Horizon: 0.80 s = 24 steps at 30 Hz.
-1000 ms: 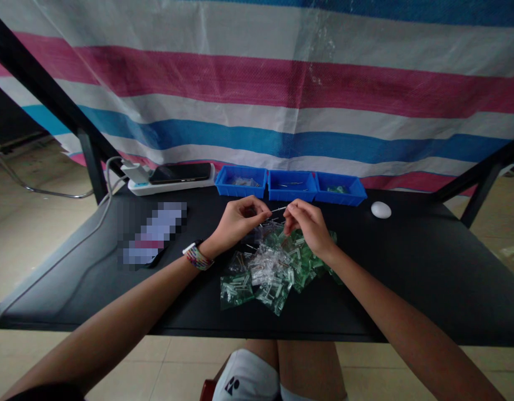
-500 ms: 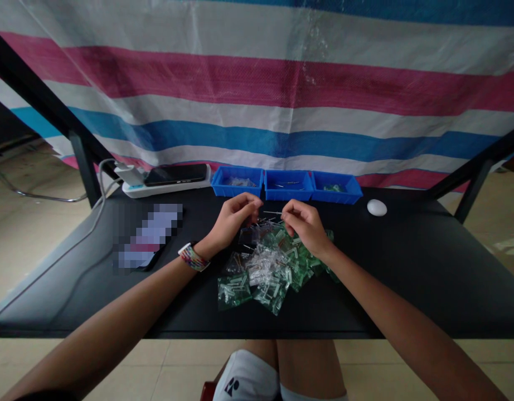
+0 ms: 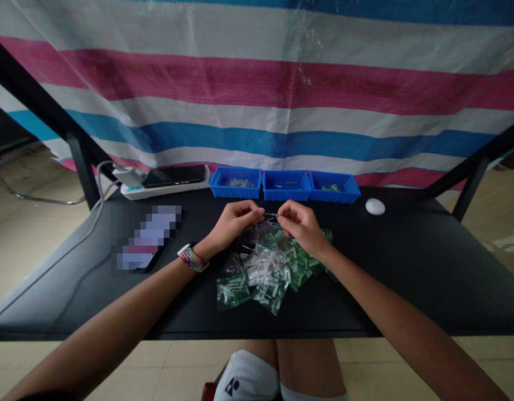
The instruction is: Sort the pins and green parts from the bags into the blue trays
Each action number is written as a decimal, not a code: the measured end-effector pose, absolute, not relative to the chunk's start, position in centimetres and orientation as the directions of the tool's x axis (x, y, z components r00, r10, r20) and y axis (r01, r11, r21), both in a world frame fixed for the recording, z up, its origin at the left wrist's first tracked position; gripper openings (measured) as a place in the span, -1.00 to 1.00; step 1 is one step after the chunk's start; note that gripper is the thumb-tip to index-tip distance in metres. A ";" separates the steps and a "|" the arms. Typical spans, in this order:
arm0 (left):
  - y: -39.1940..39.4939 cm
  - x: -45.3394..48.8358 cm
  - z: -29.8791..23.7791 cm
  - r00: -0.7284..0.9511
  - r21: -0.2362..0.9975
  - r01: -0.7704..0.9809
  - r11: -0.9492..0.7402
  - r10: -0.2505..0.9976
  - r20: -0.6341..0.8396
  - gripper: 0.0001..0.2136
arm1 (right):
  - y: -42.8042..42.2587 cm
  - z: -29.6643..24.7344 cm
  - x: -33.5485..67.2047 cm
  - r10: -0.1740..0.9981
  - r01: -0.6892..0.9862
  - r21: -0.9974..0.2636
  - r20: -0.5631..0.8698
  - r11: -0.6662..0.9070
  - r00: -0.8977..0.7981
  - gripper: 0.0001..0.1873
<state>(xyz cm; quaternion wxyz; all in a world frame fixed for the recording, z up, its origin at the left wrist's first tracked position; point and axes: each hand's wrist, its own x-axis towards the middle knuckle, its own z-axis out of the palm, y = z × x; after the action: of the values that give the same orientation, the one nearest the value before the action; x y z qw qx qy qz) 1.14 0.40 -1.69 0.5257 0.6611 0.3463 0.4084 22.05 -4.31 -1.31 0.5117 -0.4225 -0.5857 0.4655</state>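
Observation:
My left hand (image 3: 234, 220) and my right hand (image 3: 299, 224) are both pinched shut, close together above a heap of small clear and green plastic bags (image 3: 268, 266) on the black table (image 3: 407, 267). A thin metal pin (image 3: 270, 215) runs between the fingertips of the two hands. What else the fingers hold is too small to make out. A colourful band sits on my left wrist (image 3: 192, 258).
Three blue trays (image 3: 284, 185) stand in a row at the back edge, each with small parts. A phone on a white power strip (image 3: 167, 179) lies back left, another blurred device (image 3: 146, 238) left of my hands, a white oval object (image 3: 374, 206) back right. A striped tarp hangs behind.
My two hands have drawn closer together, the fingertips now almost meeting on the pin. The view has shifted slightly.

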 end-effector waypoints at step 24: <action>0.3 1.4 -1.7 0.408 0.981 -0.130 -0.144 0.894 0.185 -0.75 | -3.2 -0.9 22.8 0.938 0.058 -0.941 0.338 0.334 0.072 -0.70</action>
<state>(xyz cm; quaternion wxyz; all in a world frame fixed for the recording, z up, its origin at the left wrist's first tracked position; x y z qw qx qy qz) 1.38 0.32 -1.71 0.5747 0.6112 0.3125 0.4455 22.81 -3.24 -0.93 0.5866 -0.4383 -0.5682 0.3753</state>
